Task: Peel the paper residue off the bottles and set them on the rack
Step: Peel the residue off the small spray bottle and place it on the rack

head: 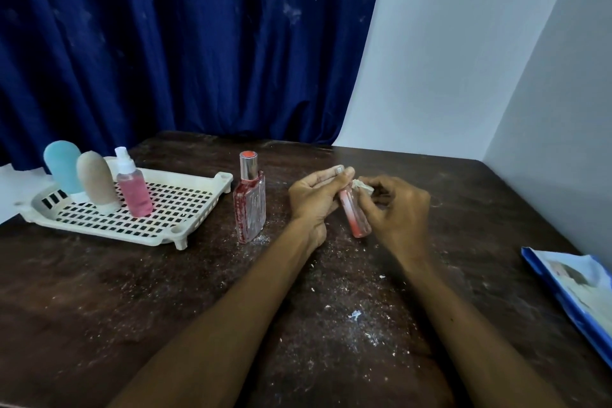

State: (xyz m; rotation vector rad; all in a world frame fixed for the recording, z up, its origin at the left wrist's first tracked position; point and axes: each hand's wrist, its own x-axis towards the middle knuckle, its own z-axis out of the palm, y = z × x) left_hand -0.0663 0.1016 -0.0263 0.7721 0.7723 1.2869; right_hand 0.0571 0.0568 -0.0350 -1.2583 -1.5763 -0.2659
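Observation:
My left hand grips a small clear bottle with pink-red liquid, tilted above the dark table. My right hand pinches a whitish scrap of paper residue at the bottle's top. To the left stands a square glass bottle with a silver cap. The white perforated rack at the left holds a pink spray bottle, a beige tube and a blue tube, all upright.
White paper crumbs are scattered over the dark wooden table. A blue and white packet lies at the right edge. White paper sits behind the rack. A blue curtain and a white wall stand behind.

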